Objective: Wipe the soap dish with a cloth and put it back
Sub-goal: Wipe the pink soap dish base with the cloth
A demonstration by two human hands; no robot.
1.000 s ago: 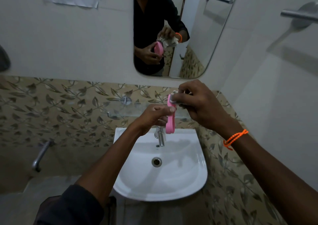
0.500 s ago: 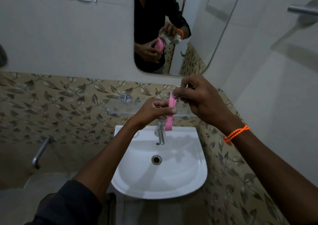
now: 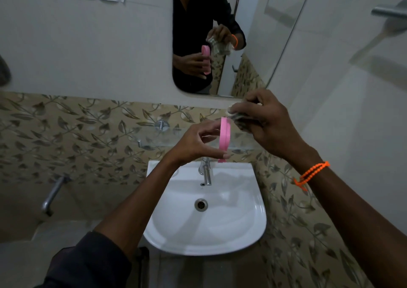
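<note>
A pink soap dish (image 3: 224, 139) stands on edge above the sink, seen edge-on. My left hand (image 3: 198, 141) holds it from the left, thumb low on it and fingers near its top. My right hand (image 3: 266, 122) grips a crumpled pale cloth (image 3: 239, 117) just right of the dish's top edge. Whether the cloth touches the dish is unclear. The mirror (image 3: 275, 52) shows both hands, with the cloth apart from the dish.
A white sink (image 3: 246, 232) with a chrome tap (image 3: 206, 171) lies below my hands. A glass shelf (image 3: 154, 137) runs along the leaf-patterned tiles behind. A towel rail (image 3: 388, 11) sticks out at top right, and another tap (image 3: 52, 194) is on the lower left wall.
My right hand with the cloth has lifted off the dish's top and moved up and right. My left hand's fingers have opened somewhat while still holding the dish upright.
</note>
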